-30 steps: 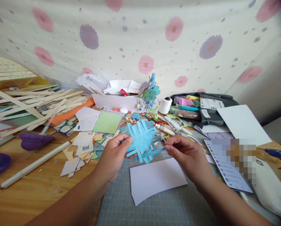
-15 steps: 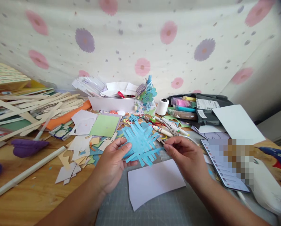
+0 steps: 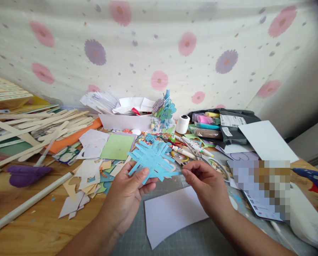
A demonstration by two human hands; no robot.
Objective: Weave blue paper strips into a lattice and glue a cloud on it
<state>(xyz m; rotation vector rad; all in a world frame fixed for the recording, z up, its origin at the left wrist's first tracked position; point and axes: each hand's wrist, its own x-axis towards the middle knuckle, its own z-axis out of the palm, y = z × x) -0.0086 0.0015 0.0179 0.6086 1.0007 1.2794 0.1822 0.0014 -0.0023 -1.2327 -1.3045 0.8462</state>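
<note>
A piece woven from light blue paper strips [image 3: 153, 158], its strip ends loose around the edges, is held in the air. My left hand [image 3: 133, 186] grips its lower left side, thumb on top and fingers beneath. My right hand [image 3: 205, 186] pinches the tip of one blue strip [image 3: 172, 174] that reaches out to the right; the fingers partly hide that tip. Below both hands, a white sheet of card [image 3: 174, 215] with a curved lower edge lies on the grey cutting mat [image 3: 129, 233].
Scissors [image 3: 193, 147] and pens lie behind the hands, near a white thread spool [image 3: 183, 124]. Paper scraps [image 3: 88, 174] and wooden sticks [image 3: 54, 124] cover the left side. A phone [image 3: 257, 206] and a blue glue gun [image 3: 312, 181] are at the right.
The woven blue piece has shifted slightly left and tilted. My right thumb and fingers have closed on a strip's end, which now stretches between my hands.
</note>
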